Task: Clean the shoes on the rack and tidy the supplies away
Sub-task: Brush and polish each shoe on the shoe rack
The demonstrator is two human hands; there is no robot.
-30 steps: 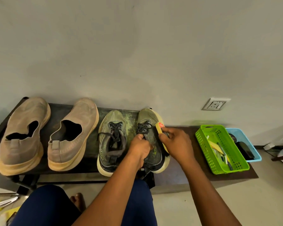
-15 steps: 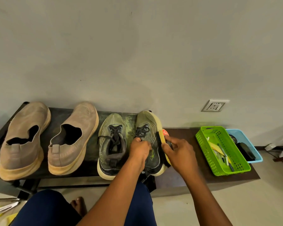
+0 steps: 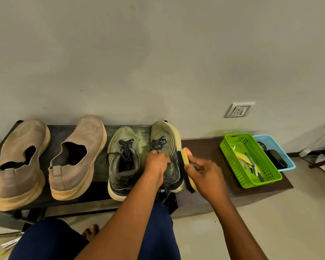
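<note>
Rack: a low dark shelf against the wall, carrying four shoes in a row.
Tan shoes: a slip-on pair at the left end of the rack, toes toward the wall.
Left green shoe: a dusty laced trainer standing just beside its partner.
Right green shoe: the trainer at the right end of the rack, toe to the wall.
Left hand: resting on the top of the right green shoe, fingers curled around its tongue and laces.
Right hand: fingers wrapped around a brush at the outer side of the same shoe.
Brush: yellow back with a red label; its dark bristles touch the shoe's outer side and sole edge.
Green basket: on a brown ledge right of the rack, holding pens and yellow papers.
Blue basket: touching the green basket's far side, holding dark items.
Wall socket: on the wall above the ledge.
</note>
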